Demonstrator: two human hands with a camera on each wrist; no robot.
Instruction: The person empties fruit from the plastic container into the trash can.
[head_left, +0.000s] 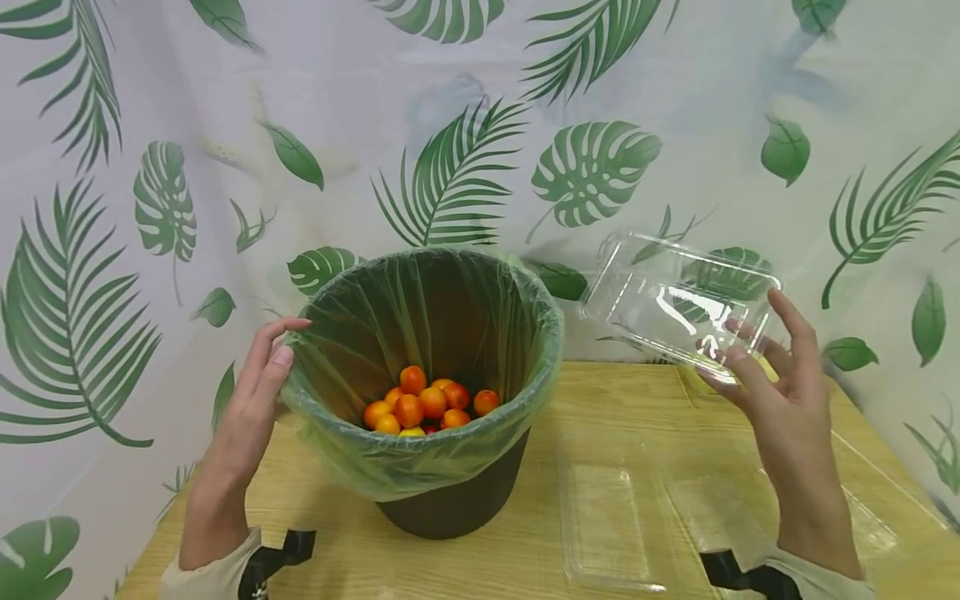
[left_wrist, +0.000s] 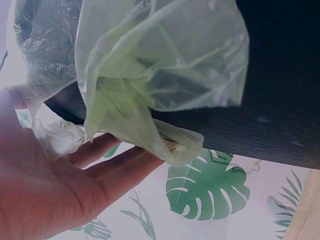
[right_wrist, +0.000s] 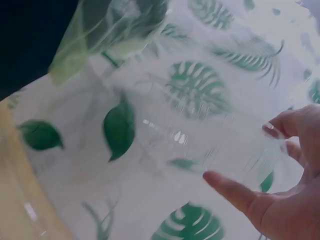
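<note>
A dark bin (head_left: 457, 500) lined with a thin green plastic bag (head_left: 420, 467) stands on the wooden table. Inside lie several small round orange, red and yellow fruits (head_left: 432, 403) that look like cherry tomatoes. My left hand (head_left: 251, 408) grips the bin's bagged rim at the left, thumb toward me. In the left wrist view its fingers (left_wrist: 125, 172) lie by the loose bag edge. To the right of the bin, my right hand (head_left: 787, 408) holds a clear plastic box (head_left: 675, 304) by its right end, tilted above the table. The box looks empty and is faint in the right wrist view.
Clear plastic trays (head_left: 611, 517) lie on the table (head_left: 352, 558) to the right of the bin, some under the right forearm. Something yellowish (head_left: 693, 379) is partly hidden behind the right hand. A leaf-print curtain (head_left: 337, 75) hangs close behind and at both sides.
</note>
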